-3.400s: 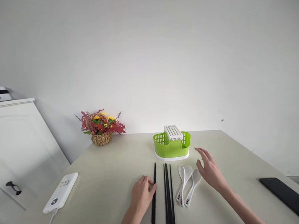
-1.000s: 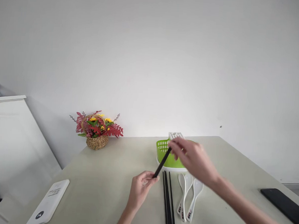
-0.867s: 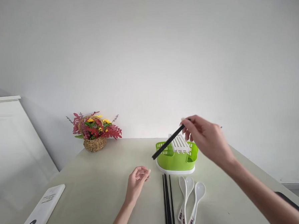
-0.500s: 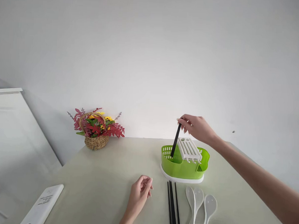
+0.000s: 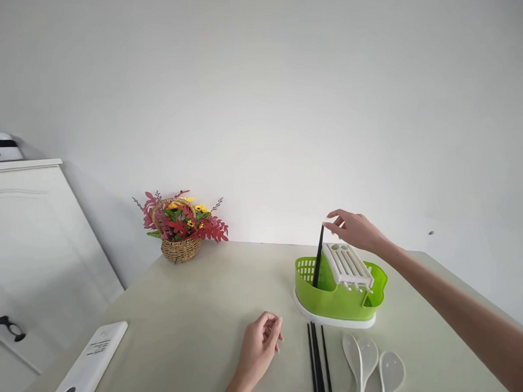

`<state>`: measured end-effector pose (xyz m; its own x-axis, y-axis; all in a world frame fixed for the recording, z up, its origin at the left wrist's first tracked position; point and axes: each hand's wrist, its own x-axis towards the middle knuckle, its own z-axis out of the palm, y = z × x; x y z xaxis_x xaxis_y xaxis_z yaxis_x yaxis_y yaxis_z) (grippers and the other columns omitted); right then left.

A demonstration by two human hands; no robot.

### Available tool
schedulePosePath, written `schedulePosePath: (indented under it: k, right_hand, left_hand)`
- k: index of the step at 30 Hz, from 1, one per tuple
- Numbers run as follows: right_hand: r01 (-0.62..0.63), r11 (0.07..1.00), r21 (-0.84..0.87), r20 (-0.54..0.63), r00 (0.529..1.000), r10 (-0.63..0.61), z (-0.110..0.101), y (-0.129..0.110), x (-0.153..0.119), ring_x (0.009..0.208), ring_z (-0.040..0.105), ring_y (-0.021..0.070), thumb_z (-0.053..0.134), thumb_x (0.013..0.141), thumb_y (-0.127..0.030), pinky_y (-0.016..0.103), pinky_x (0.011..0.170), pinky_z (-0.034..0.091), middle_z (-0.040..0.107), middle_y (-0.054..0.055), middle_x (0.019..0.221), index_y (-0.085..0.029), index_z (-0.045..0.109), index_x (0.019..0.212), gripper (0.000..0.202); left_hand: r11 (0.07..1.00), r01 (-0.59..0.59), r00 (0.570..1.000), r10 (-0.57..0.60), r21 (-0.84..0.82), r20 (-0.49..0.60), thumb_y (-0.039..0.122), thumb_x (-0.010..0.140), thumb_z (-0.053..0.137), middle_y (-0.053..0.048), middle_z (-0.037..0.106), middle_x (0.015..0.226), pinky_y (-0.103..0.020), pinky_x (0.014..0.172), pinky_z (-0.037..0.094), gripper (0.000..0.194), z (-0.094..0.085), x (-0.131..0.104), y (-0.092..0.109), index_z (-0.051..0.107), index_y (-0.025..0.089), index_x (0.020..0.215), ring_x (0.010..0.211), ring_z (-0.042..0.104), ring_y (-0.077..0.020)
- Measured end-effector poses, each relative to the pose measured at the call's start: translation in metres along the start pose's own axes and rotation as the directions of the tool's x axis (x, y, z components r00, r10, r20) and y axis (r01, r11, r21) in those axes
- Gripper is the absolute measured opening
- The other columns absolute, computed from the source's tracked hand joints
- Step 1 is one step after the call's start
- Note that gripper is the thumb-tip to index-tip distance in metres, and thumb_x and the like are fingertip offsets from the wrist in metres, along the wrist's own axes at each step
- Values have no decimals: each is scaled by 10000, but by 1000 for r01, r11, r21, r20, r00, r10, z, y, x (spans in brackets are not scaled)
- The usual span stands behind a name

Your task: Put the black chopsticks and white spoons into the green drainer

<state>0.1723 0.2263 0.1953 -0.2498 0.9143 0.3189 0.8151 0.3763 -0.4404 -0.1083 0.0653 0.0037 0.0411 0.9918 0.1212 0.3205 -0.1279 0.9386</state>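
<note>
Black chopsticks (image 5: 318, 257) stand nearly upright in the left compartment of the green basket (image 5: 326, 303). At their top end is my right hand (image 5: 354, 230), its thumb tip by the chopsticks and its fingers parted from the thumb, so it no longer grips them. My left hand (image 5: 259, 342) rests above the table, fingers curled in with nothing visible in them. Several more black chopsticks (image 5: 318, 363) lie in front of the basket. To their right are white spoons (image 5: 367, 356) and another white spoon (image 5: 391, 372). A white slotted rack (image 5: 348, 265) sits across the basket.
A wicker basket of red and yellow flowers (image 5: 180, 249) stands at the back left of the table (image 5: 221, 299). Near the left front edge lies a white flat object (image 5: 97, 357). A white cabinet (image 5: 44, 237) is at the far left, and the wall rises behind the table.
The chopsticks have gone lower into the basket and stand more upright. My right hand has lowered and loosened its fingers from them. The view has shifted left; my left hand stays curled.
</note>
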Motion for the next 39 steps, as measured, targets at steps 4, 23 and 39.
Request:
schedulePosePath:
  k: [4,23,39]
  right_hand:
    - [14,997,-72,-106,994,-22,-22,-20,-36,850,712,224,428,995,-515,352,695,515,779,49,1041,-250,585,1280,420]
    - [100,884,-456,589,779,215,106,-83,-193,1058,677,212,670,955,-373,442,915,571,677,73,1229,-170,642,1222,337]
    - [100,884,-456,566,799,202,152,-85,-197,1092,665,226,663,957,-378,439,922,568,648,94,1287,-174,624,1265,372]
  left_hand:
    - [999,-9,1000,9,52,8,582,969,503,6,617,686,-214,508,382,420,1,-1,2,593,198,827,529,525,-109]
    - [977,-62,996,74,203,-55,534,945,511,16,591,660,-236,580,382,364,4,-11,-2,621,211,819,608,534,-151]
    - [985,-66,995,76,160,-58,529,941,515,31,552,648,-235,582,367,358,3,-17,2,598,212,797,607,506,-141]
